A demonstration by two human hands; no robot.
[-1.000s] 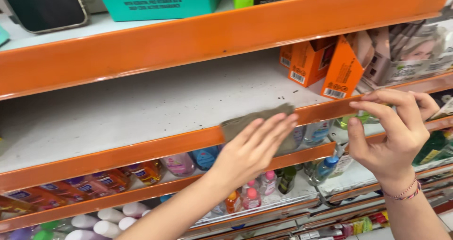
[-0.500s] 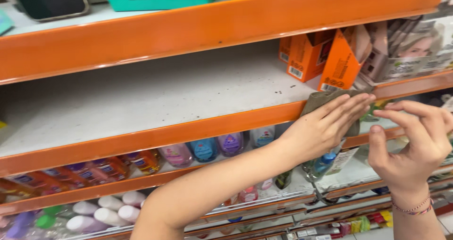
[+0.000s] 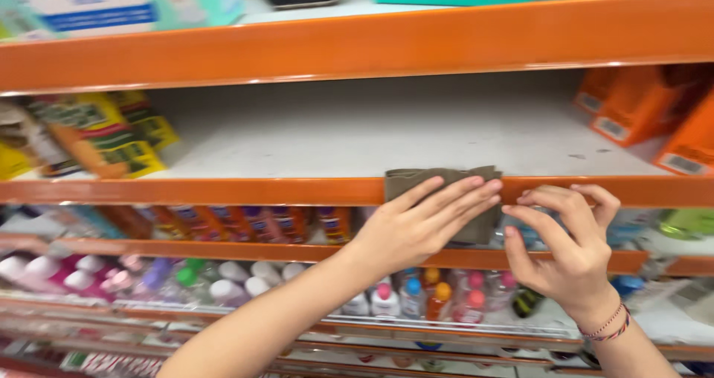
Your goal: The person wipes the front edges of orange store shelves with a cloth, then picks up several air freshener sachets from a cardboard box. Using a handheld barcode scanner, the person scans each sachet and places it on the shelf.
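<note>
Left hand (image 3: pixel 416 225) flat on cloth (image 3: pixel 439 179) at shelf edge (image 3: pixel 223 191)

A shop: orange shelves (image 3: pixel 223 191) stocked with bottles (image 3: pixel 387 300)

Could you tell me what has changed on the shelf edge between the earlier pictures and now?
The left hand has slid the brown cloth along the orange shelf edge, first towards the orange boxes, then back leftwards to the middle. The right hand has come in beside it and now rests just right of the cloth. The left hand's flat press on the cloth is unchanged, and the white shelf board is still bare.
</note>
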